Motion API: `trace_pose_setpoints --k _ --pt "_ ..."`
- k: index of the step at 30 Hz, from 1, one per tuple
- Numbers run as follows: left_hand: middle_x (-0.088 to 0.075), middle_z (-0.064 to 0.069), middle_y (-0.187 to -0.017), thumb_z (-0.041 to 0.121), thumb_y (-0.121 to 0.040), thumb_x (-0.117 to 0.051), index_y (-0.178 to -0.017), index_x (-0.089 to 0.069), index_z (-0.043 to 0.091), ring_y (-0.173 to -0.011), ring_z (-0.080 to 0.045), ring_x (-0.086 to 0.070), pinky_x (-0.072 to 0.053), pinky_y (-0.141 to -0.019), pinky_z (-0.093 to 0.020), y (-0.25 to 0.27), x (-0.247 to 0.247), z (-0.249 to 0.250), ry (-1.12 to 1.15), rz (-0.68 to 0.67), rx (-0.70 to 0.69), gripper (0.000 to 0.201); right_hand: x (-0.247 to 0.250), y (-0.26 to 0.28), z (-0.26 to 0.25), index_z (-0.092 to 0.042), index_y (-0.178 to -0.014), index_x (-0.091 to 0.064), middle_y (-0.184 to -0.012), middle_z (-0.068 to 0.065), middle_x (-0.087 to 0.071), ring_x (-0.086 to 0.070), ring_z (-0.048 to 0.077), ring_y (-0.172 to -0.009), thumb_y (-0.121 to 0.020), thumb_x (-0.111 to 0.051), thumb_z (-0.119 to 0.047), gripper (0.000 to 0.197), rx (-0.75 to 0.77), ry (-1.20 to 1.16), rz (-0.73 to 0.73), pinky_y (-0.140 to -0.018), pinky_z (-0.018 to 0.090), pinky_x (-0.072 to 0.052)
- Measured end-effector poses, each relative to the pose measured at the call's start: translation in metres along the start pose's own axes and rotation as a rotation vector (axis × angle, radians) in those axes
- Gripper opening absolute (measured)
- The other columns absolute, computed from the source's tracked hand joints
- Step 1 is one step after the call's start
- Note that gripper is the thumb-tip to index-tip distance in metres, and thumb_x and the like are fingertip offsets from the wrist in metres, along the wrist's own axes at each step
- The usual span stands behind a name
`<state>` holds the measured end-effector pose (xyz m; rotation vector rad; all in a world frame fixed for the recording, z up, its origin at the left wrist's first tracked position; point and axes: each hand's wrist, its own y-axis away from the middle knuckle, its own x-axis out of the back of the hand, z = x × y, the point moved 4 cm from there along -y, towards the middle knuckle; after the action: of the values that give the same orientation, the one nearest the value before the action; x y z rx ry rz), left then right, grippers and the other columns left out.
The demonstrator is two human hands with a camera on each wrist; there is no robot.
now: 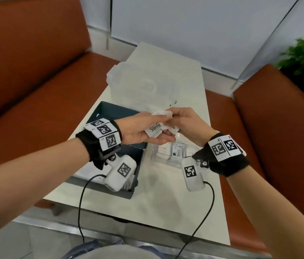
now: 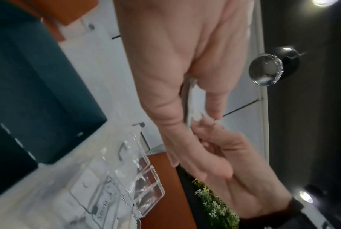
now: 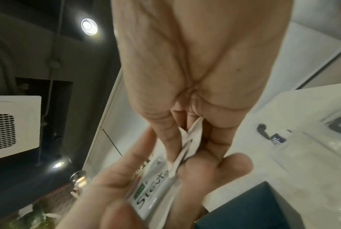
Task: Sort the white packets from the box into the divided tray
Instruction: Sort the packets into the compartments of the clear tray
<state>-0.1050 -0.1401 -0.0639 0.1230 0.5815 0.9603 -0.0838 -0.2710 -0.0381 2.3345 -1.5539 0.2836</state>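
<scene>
The table (image 1: 166, 199) runs away from the person between two orange benches, and on it the dark box (image 1: 110, 113) sits to the left with the clear divided tray (image 1: 155, 159) just beside it on the right, both near. A lidded translucent tub (image 1: 140, 86) stands farther back. The tray already holds packets in its near compartments, one marked Stevia (image 1: 177, 151). Both hands meet in the air above the gap between box and tray, a little beyond the tray's far edge. The left hand (image 1: 140, 130) lies palm up with its fingers curled under a small bundle of white packets (image 1: 155, 128); the top one reads Stevia, and its long axis runs from near-left to far-right. The right hand (image 1: 186, 124) comes in from the right and pinches a crumpled white packet (image 1: 161, 113) at the far end of that bundle, thumb and fingers closed on it. The tray lies directly below and slightly toward the person from the right hand, which is plainly the nearer hand to it, so the coming drop looks like a short pull back and down by the right hand.
</scene>
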Motion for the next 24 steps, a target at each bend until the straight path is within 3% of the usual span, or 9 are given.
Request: trace_pose_setpoints --k 3,6,8,13,15,19,24 --pt "-0.07 -0.023 -0.107 0.018 -0.098 -0.054 -0.117 -0.056 0.004 -0.075 -0.017 -0.072 -0.058 -0.06 -0.022 -0.018 -0.004 -0.006 0.077 0.072 -0.002 0.023 0.021 0.006 0.019 0.0 -0.098 -0.064 -0.086 0.013 -0.067 -0.062 0.029 -0.078 -0.089 -0.053 0.01 0.018 -0.045 -0.121 0.127 -0.073 0.036 -0.051" --pt "-0.072 -0.019 -0.102 0.012 -0.095 -0.058 -0.115 -0.059 0.005 -0.075 -0.016 -0.071 -0.056 -0.06 -0.021 -0.032 -0.008 -0.012 0.034 0.114 -0.022 0.021 0.037 0.013 0.036 0.0 -0.103 -0.063 -0.086 0.013 -0.067 -0.066 0.026 -0.075 -0.088 -0.057 0.006 0.017 -0.097 -0.225 0.266 -0.072 0.037 -0.055" --pt "-0.073 -0.014 -0.095 0.013 -0.092 -0.063 -0.11 -0.063 0.006 -0.077 -0.016 -0.071 -0.055 -0.061 -0.021 -0.039 -0.012 -0.017 0.022 0.129 -0.045 0.019 0.041 0.016 0.045 -0.005 -0.094 -0.064 -0.084 0.011 -0.067 -0.065 0.022 -0.071 -0.089 -0.06 -0.001 0.008 -0.124 -0.263 0.313 -0.065 0.031 -0.053" --pt "-0.074 -0.013 -0.091 0.012 -0.087 -0.07 -0.107 -0.064 0.007 -0.079 -0.02 -0.073 -0.053 -0.053 -0.019 -0.054 -0.02 -0.026 -0.017 0.202 -0.086 0.021 0.04 0.02 0.061 0.003 -0.099 -0.062 -0.084 0.014 -0.063 -0.061 0.018 -0.067 -0.091 -0.06 -0.005 0.012 -0.153 -0.375 0.361 -0.062 0.028 -0.052" --pt "-0.075 -0.011 -0.085 0.006 -0.086 -0.071 -0.105 -0.063 0.006 -0.071 -0.018 -0.072 -0.052 -0.049 -0.018 -0.058 -0.019 -0.027 -0.016 0.254 -0.106 0.02 0.043 0.02 0.064 -0.002 -0.09 -0.061 -0.081 0.01 -0.065 -0.063 0.015 -0.064 -0.091 -0.059 -0.004 0.004 -0.153 -0.413 0.372 -0.061 0.027 -0.053" --pt "-0.069 -0.003 -0.071 0.007 -0.081 -0.076 -0.101 -0.065 0.006 -0.054 -0.008 -0.063 -0.049 -0.047 -0.018 -0.064 -0.014 -0.024 -0.077 0.356 -0.134 0.023 0.057 0.018 0.069 -0.008 -0.083 -0.062 -0.073 0.003 -0.063 -0.059 0.013 -0.064 -0.089 -0.062 -0.004 0.007 -0.148 -0.404 0.411 -0.059 0.024 -0.049" --pt "-0.066 -0.005 -0.08 0.007 -0.082 -0.075 -0.112 -0.064 0.003 -0.053 -0.007 -0.06 -0.045 -0.047 -0.018 -0.07 -0.006 -0.021 -0.156 0.413 -0.12 0.032 0.088 0.013 0.079 -0.005 -0.098 -0.064 -0.072 0.006 -0.062 -0.054 0.014 -0.055 -0.086 -0.056 0.006 0.018 -0.17 -0.305 0.479 -0.052 0.024 -0.048"
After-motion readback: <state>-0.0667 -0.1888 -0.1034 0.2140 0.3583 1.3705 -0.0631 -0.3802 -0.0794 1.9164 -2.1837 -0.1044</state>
